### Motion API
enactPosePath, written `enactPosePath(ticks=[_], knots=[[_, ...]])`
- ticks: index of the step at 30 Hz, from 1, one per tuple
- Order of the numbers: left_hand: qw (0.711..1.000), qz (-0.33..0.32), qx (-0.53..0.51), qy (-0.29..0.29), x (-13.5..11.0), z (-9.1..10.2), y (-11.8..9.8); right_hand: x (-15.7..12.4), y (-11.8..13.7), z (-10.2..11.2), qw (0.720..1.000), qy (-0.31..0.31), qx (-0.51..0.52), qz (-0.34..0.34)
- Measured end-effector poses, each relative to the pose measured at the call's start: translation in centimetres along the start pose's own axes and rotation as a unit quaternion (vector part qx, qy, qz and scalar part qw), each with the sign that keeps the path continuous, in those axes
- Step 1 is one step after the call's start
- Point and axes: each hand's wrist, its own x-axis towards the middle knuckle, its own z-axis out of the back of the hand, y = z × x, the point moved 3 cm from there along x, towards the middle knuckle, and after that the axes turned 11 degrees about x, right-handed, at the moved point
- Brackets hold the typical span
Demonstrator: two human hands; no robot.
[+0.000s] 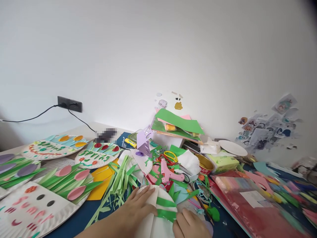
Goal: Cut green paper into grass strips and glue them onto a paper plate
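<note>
In the head view, a white paper plate (146, 228) with a folded white flap lies at the front of the table. Two green paper strips (165, 214) run across its right part. My left hand (140, 210) rests flat on the plate's left side, fingers stretched out. At the plate's right edge, my right hand (189, 224) is closed, its curled fingertips on the end of the lower strip. A pink glue gun (170, 173) lies just beyond the plate. Loose green paper strips (120, 181) are heaped to the left of it.
Decorated paper plates (61, 206) with paper tulips cover the left side. Yellow-handled scissors (170, 156), a round tin (204, 163) and a tissue pack (221, 162) stand behind. Red plastic-wrapped packs (247, 205) lie at right. A wall socket (70, 104) has cords plugged in.
</note>
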Motion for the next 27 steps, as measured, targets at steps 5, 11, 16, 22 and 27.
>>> enactPosePath(ticks=[5,11,16,22,27], knots=[[0.999,-0.012,-0.012,-0.035,0.0,-0.4,0.2,0.5,1.0,-1.6,0.999,0.038,0.024,0.027],[0.999,-0.006,-0.011,-0.032,0.0,-0.1,-0.2,2.5,2.5,-2.7,0.997,0.049,-0.012,0.055],[1.000,0.004,-0.006,-0.027,0.0,0.1,-0.4,2.8,2.4,-3.3,0.998,0.013,0.054,0.004],[1.000,0.004,-0.008,-0.014,0.1,0.4,-0.7,1.5,1.7,-4.1,0.979,0.082,0.164,-0.090],[1.000,0.000,-0.006,-0.025,0.1,0.2,-0.5,1.7,1.1,-4.0,0.934,0.130,0.274,-0.190]])
